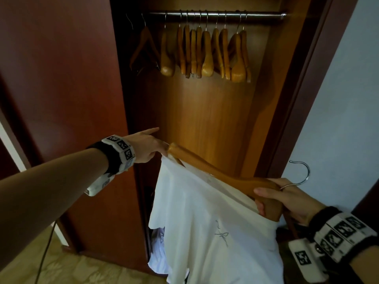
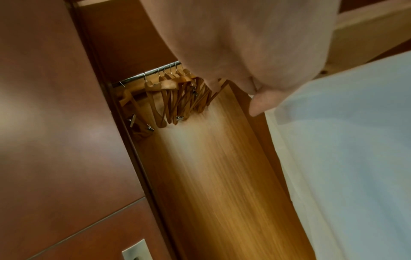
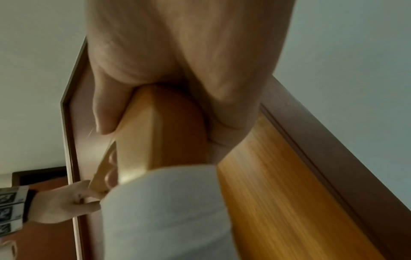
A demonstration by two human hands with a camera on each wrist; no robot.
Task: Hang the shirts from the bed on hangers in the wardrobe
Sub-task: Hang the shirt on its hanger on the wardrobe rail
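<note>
A white shirt (image 1: 215,232) hangs half-draped on a wooden hanger (image 1: 205,162) held slanted in front of the open wardrobe. My right hand (image 1: 264,199) grips the hanger's middle, just below its metal hook (image 1: 301,175). In the right wrist view the fingers wrap the hanger (image 3: 164,132) above the shirt (image 3: 164,211). My left hand (image 1: 159,153) pinches the shirt's edge at the hanger's far tip, index finger pointing out. Higher up, the rail (image 1: 215,14) carries several bare wooden hangers (image 1: 205,52), also seen in the left wrist view (image 2: 177,98).
The dark red wardrobe door (image 1: 61,78) stands to the left and a pale wall (image 1: 338,99) to the right. A light bundle of cloth (image 1: 160,253) lies at the wardrobe's bottom. A cable (image 1: 47,242) hangs over the patterned floor.
</note>
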